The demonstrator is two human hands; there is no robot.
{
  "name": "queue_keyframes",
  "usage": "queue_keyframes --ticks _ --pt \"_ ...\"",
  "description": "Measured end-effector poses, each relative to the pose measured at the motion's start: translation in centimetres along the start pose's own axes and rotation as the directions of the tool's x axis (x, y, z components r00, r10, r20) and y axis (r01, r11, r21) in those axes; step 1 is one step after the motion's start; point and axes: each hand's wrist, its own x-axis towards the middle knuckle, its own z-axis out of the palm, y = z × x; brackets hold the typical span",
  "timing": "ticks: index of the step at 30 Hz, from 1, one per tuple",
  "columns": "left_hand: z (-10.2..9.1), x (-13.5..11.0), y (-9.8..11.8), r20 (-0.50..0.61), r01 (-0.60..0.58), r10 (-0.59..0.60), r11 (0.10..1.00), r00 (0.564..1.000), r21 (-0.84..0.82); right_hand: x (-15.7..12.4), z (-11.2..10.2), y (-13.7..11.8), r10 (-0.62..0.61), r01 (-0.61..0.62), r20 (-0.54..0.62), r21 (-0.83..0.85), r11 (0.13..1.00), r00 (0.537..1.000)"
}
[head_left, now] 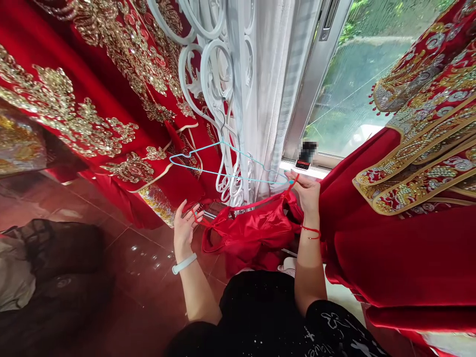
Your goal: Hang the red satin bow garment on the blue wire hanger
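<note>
Just below the middle of the frame, the red dress (256, 225) is held up by its straps (287, 192), one pinched in the right hand (304, 187) at the end of the blue hanger (224, 174), one loosely hooked by the left hand (184, 225), seemingly so its top is kept spread.

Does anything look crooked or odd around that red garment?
The red garment looks lopsided: one strap meets the blue hanger at the right hand, while the other is at the left hand, away from the hanger's bare opposite end. No damage stands out.
</note>
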Motion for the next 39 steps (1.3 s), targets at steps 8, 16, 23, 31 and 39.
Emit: queue_keyframes --ticks 8,16,23,31,39 --pt "-1.2 0.1 -0.2 -0.01 -0.084 0.084 0.996 0.996 0.009 1.4 5.0 -0.6 0.013 0.004 0.111 -0.158 0.987 0.994" --pt "-1.1 -0.9 0.0 -0.004 -0.12 0.12 0.99 0.993 0.068 1.3 7.4 -0.9 -0.013 0.059 0.216 -0.206 0.977 0.976" --pt "-0.4 -1.1 0.2 0.001 -0.083 0.083 0.991 0.997 0.103 0.9 7.0 -1.2 -0.029 0.118 0.271 -0.321 0.94 0.962" --pt "-0.6 -1.1 0.5 -0.006 -0.099 0.101 0.984 0.995 0.146 2.2 6.2 -2.6 -0.096 0.244 0.319 -0.465 0.851 0.943" --pt "-0.8 -1.3 0.9 -0.091 -0.187 0.202 0.971 0.975 0.15 3.0 6.6 -2.8 -0.159 0.298 0.286 -0.551 0.78 0.945"
